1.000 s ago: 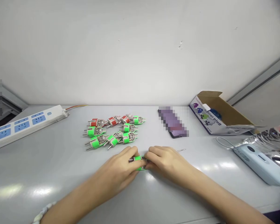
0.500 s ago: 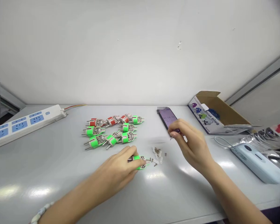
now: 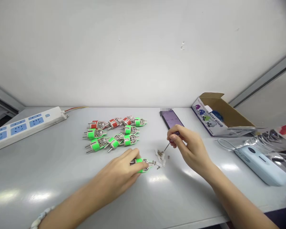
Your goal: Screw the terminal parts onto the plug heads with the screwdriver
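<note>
Pinching screwdriver (image 3: 167, 146), right fingers (image 3: 174, 136); green plug (image 3: 143, 170), left fingers (image 3: 134, 156)

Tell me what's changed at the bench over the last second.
The right hand has let go of the green plug and moved up and right, now holding a small screwdriver above loose screws and metal clips that now lie on the table. The left hand still holds the plug; the other plugs stayed put.

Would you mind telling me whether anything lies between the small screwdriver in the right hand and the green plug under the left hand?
Yes, a loose scatter of small screws and metal clips lies between the small screwdriver in the right hand and the green plug under the left hand. Nothing else visible does.
</note>
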### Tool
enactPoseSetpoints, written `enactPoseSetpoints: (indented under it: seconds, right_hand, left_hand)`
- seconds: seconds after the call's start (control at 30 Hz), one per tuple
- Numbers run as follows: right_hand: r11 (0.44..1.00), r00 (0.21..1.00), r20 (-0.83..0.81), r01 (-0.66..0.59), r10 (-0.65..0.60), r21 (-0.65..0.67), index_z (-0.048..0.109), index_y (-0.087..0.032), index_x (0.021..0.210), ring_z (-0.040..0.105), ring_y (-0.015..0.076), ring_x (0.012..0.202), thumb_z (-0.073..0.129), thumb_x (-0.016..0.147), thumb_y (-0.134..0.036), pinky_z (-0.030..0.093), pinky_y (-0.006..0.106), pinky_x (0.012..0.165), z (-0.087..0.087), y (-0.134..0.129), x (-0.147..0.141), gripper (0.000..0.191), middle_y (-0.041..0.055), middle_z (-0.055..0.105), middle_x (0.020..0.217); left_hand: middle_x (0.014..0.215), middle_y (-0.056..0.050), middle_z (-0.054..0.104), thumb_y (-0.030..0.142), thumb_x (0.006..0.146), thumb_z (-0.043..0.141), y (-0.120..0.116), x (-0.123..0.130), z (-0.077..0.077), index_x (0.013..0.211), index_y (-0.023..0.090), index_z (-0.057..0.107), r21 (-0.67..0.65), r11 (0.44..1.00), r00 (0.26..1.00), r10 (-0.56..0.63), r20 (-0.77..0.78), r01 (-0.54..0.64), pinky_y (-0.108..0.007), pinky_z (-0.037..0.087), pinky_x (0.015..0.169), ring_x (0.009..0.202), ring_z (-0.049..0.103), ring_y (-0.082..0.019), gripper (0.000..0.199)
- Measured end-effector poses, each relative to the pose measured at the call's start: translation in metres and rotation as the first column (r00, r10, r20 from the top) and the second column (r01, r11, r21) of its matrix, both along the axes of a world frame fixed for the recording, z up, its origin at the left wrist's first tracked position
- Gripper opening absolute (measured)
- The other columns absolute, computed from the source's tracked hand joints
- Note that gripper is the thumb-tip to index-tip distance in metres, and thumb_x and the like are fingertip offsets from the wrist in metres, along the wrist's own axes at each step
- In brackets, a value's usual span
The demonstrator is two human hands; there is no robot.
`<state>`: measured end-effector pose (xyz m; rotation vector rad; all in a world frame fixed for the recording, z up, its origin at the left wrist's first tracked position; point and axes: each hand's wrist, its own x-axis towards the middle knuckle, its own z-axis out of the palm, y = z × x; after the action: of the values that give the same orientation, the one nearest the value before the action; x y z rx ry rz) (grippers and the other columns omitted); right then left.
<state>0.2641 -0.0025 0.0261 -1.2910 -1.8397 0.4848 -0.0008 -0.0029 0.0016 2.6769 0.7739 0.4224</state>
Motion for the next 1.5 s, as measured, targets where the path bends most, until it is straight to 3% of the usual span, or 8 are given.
enactPoseSetpoints:
  seconds: [0.13,0.23,0.47,0.6,0.87,1.03,1.27,1.5]
  right_hand:
    - [1.0,0.999,-0.044,-0.022,0.022,0.001,0.056,-0.022,0.085,0.054,0.0144,0.063,0.048,0.104,-0.025,0.042,0.029,0.059,0.001,-0.001,0.001,0.021,-0.0014,0.056,0.072]
    - [0.999,0.979,-0.199,-0.029,0.034,0.027,0.059,-0.022,0.088,0.057,0.0138,0.064,0.049,0.105,-0.027,0.046,0.029,0.061,0.004,-0.004,0.001,0.02,-0.0006,0.06,0.078]
    - [0.972,0.829,-0.519,-0.233,0.206,0.015,0.063,-0.023,0.094,0.065,0.0146,0.069,0.05,0.107,-0.035,0.055,0.031,0.062,0.006,-0.012,-0.011,0.022,0.0007,0.062,0.086]
    - [0.955,0.809,-0.532,-0.297,0.25,-0.002,0.062,-0.022,0.092,0.064,0.0144,0.068,0.051,0.107,-0.037,0.054,0.031,0.061,0.001,-0.012,-0.017,0.023,0.0011,0.061,0.085]
    - [0.953,0.807,-0.534,-0.304,0.252,-0.011,0.062,-0.022,0.092,0.064,0.0146,0.069,0.05,0.107,-0.037,0.053,0.031,0.063,-0.001,-0.014,-0.017,0.024,0.0012,0.062,0.085]
    - [0.954,0.795,-0.565,-0.295,0.219,-0.045,0.062,-0.022,0.09,0.065,0.0143,0.067,0.052,0.106,-0.038,0.056,0.031,0.064,0.001,-0.012,-0.019,0.025,0.001,0.062,0.085]
    - [0.951,0.792,-0.607,-0.235,0.068,-0.2,0.062,-0.02,0.087,0.068,0.0144,0.063,0.055,0.103,-0.046,0.059,0.031,0.063,0.001,-0.007,-0.018,0.031,0.0009,0.065,0.083]
    - [0.925,0.725,-0.684,-0.204,-0.079,-0.322,0.061,-0.02,0.082,0.066,0.0142,0.063,0.06,0.098,-0.054,0.061,0.032,0.062,-0.002,0.002,-0.013,0.038,0.001,0.063,0.082]
  left_hand:
    - [0.098,-0.006,0.052,0.001,0.091,0.042,0.0,0.0,0.002,0.116,0.022,0.066,0.011,1.0,1.0,-0.001,-0.001,0.001,-0.023,0.045,0.063,0.077,0.053,-0.018,0.041]
    - [0.098,-0.006,0.052,0.003,0.093,0.043,0.001,0.0,0.001,0.118,0.023,0.066,0.02,1.0,1.0,0.0,0.009,0.0,-0.023,0.044,0.062,0.076,0.053,-0.017,0.039]
    - [0.097,-0.005,0.052,0.006,0.094,0.044,0.002,-0.002,0.0,0.117,0.024,0.067,0.012,1.0,1.0,0.003,0.007,-0.003,-0.023,0.045,0.064,0.076,0.053,-0.017,0.037]
    - [0.099,-0.005,0.053,0.005,0.094,0.044,0.003,-0.002,0.0,0.119,0.025,0.067,-0.001,1.0,1.0,0.015,-0.003,-0.015,-0.024,0.047,0.065,0.074,0.054,-0.016,0.039]
    - [0.1,-0.006,0.054,0.005,0.093,0.043,0.003,-0.001,0.001,0.118,0.025,0.068,-0.001,1.0,0.999,0.022,-0.025,-0.022,-0.024,0.049,0.065,0.074,0.055,-0.016,0.04]
    - [0.099,-0.006,0.053,0.005,0.094,0.043,0.001,-0.001,0.002,0.117,0.025,0.067,0.005,1.0,1.0,0.02,-0.012,-0.02,-0.024,0.049,0.065,0.074,0.055,-0.016,0.038]
    - [0.098,-0.005,0.052,0.004,0.094,0.045,0.003,-0.003,0.001,0.116,0.024,0.068,0.011,1.0,1.0,0.007,0.001,-0.007,-0.023,0.047,0.064,0.072,0.053,-0.015,0.038]
    - [0.098,-0.005,0.052,0.003,0.093,0.045,0.001,-0.001,0.003,0.116,0.023,0.068,0.01,1.0,1.0,-0.001,-0.008,0.001,-0.022,0.046,0.062,0.072,0.053,-0.015,0.038]
